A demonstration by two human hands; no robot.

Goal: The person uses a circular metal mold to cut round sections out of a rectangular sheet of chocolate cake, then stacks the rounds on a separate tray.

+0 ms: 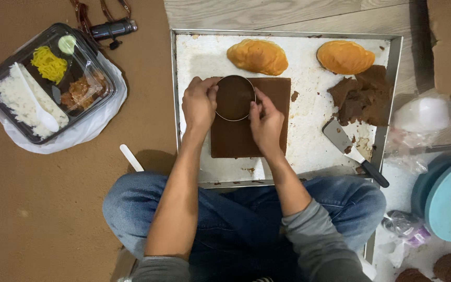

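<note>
Both hands, left hand (199, 104) and right hand (266, 124), press round cutter (235, 98) into brown cake slab (236, 138).

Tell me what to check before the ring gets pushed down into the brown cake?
1. Both hands on the ring: the left hand and the right hand grip the metal ring on opposite sides. Ok.
2. Ring fully over the cake: it sits at the top edge of the brown cake slab, and its far rim looks level with or past that edge. Cannot tell.
3. Ring lying flat: cannot tell from above.
4. Cake resting on the tray: ok.
5. Spatula and cake scraps away from the hands: ok.
6. Two buns clear of the ring: ok.
</note>
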